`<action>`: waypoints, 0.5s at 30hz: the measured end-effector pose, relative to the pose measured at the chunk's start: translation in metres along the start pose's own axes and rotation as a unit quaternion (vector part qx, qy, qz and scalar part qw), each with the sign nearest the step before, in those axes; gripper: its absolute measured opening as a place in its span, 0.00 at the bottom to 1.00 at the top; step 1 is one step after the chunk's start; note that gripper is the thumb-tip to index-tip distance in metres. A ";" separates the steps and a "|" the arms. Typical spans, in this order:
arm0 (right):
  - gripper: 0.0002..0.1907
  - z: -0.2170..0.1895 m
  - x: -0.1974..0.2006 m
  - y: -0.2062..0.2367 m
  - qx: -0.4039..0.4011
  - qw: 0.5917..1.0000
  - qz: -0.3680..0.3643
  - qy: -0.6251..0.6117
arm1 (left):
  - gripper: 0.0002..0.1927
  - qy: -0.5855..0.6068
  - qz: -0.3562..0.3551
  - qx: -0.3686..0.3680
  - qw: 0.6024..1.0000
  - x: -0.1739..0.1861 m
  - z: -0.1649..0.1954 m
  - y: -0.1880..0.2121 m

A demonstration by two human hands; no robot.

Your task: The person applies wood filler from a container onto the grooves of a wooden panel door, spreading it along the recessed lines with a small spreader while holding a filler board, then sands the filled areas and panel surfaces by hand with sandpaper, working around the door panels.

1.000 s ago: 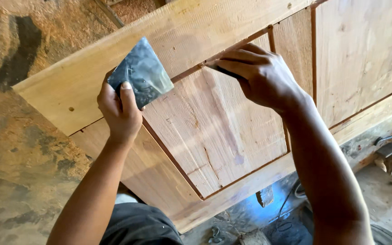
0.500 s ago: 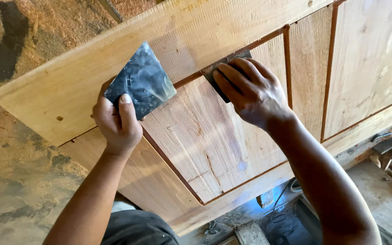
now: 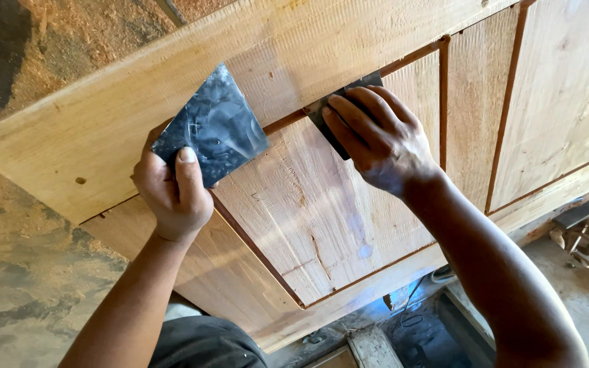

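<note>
Bare, matt, grainy wood door [image 3: 349,204]; dark, smeared, faintly glossy metal scraper blade [image 3: 216,126].

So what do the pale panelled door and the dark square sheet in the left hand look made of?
Pale panelled door: bare, unfinished wood, with visible grain, saw marks and a crack. Dark square sheet, pinched by the left hand: probably thin metal, from its glossy, smeared surface, though stiff plastic is possible.

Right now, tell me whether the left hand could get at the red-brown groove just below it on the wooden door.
Probably yes. The left hand sits just beside the red-brown groove on the wooden door, with nothing between them. It already grips a dark flat sheet, though, which fills its fingers.
</note>
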State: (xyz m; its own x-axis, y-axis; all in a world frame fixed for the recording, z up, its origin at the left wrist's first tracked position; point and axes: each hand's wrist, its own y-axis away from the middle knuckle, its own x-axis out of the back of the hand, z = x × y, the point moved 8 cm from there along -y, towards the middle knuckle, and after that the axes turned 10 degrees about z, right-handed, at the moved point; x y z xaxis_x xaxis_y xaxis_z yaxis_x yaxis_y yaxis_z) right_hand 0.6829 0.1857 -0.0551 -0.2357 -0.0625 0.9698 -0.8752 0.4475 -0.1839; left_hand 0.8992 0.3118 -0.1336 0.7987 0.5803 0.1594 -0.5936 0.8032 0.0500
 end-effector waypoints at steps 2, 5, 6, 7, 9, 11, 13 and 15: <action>0.10 0.000 -0.001 -0.001 0.002 1.000 -0.011 -0.003 | 0.20 0.007 0.000 -0.009 1.000 0.000 0.002 0.000; 0.09 0.001 -0.001 -0.003 0.003 1.000 -0.025 -0.015 | 0.18 -0.003 0.001 -0.001 1.000 0.001 0.000 0.001; 0.10 0.002 -0.001 -0.005 0.002 0.999 -0.029 -0.018 | 0.18 0.008 -0.004 -0.001 1.000 0.000 0.000 0.002; 0.09 0.002 -0.001 -0.007 0.002 0.999 -0.032 -0.019 | 0.19 0.018 -0.008 0.001 1.000 0.000 0.000 0.002; 0.09 0.004 0.000 -0.012 0.003 0.999 -0.038 -0.026 | 0.19 0.016 -0.008 0.008 1.000 0.001 -0.002 0.002; 0.10 0.008 -0.002 -0.017 -0.010 0.997 -0.073 -0.037 | 0.18 0.000 -0.006 0.018 1.000 0.001 -0.005 0.000; 0.11 0.012 -0.003 -0.024 -0.017 0.992 -0.112 -0.062 | 0.19 0.003 -0.007 0.018 1.000 0.000 -0.004 -0.001; 0.13 0.018 -0.006 -0.031 -0.034 0.982 -0.159 -0.098 | 0.21 0.013 -0.012 0.016 1.000 -0.002 -0.003 -0.001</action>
State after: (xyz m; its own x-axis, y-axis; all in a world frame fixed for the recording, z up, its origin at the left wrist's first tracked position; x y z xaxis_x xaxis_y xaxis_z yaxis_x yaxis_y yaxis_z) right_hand 0.7038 0.1563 -0.0579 -0.0376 -0.3758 0.9259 -0.8886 0.4365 0.1411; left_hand 0.8988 0.3104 -0.1363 0.8148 0.5644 0.1321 -0.5766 0.8126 0.0850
